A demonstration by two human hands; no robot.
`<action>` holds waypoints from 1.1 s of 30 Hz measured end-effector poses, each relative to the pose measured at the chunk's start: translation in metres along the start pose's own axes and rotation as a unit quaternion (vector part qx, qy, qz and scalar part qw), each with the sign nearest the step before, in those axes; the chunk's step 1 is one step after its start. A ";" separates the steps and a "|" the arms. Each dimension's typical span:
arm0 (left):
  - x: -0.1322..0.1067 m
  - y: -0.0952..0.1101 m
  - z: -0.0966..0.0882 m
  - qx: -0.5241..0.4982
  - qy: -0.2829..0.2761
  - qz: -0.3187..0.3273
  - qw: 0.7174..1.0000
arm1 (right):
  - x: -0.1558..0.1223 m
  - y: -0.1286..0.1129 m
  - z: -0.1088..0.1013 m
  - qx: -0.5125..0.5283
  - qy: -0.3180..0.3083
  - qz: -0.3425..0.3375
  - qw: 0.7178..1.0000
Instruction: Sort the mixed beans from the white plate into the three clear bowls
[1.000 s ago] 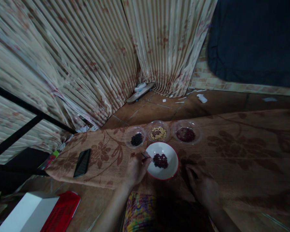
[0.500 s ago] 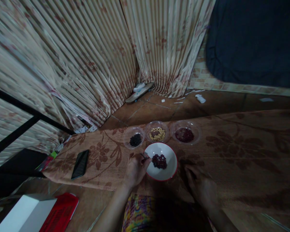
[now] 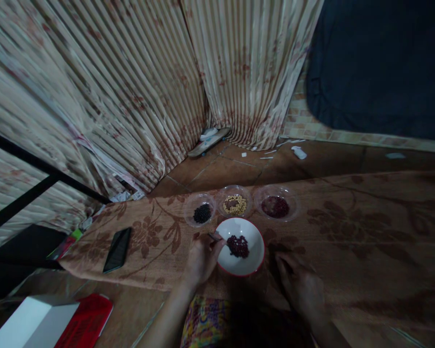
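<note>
My left hand (image 3: 202, 258) is closed in a pinch on a thin, tweezer-like tool (image 3: 214, 236) at the left rim of a white bowl with a red edge (image 3: 253, 234). A small heap of dark red beans (image 3: 238, 246) lies in the bowl, close to the tool's tip. To the right of the bowl my right hand (image 3: 300, 280) rests on the cloth in shadow, its fingers loosely bent and apart, with nothing seen in it. Behind the bowl stand three clear dishes, holding black beans (image 3: 202, 213), yellow beans (image 3: 235, 205) and dark red beans (image 3: 275, 207).
A patterned brown cloth (image 3: 348, 237) covers the low table. On its left part lies a phone (image 3: 117, 249). A white box (image 3: 34, 321) and a red item (image 3: 85, 321) are at the lower left. Striped curtains (image 3: 130, 96) hang behind, with scraps on the tiled floor.
The view has tilted slightly, so everything sits a little lower. My left hand keeps its pinch at the bowl, the tool reaching slightly further over the rim. My right hand stays in place.
</note>
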State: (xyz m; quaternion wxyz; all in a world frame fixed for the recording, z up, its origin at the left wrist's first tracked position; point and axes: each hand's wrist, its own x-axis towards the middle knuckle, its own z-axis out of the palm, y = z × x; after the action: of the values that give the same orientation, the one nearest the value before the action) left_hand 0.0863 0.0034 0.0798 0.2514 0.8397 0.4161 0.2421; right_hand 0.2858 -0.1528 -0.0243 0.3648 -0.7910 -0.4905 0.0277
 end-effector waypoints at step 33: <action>-0.005 -0.005 -0.020 -0.081 0.048 -0.053 0.994 | -0.004 0.014 0.009 -0.039 0.008 -0.007 0.999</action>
State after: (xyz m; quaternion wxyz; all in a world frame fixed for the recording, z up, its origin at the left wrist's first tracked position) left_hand 0.0691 0.0062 0.0908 0.3111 0.7803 0.4509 0.3017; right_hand 0.2909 -0.1546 -0.0407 0.3382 -0.8012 -0.4936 -0.0003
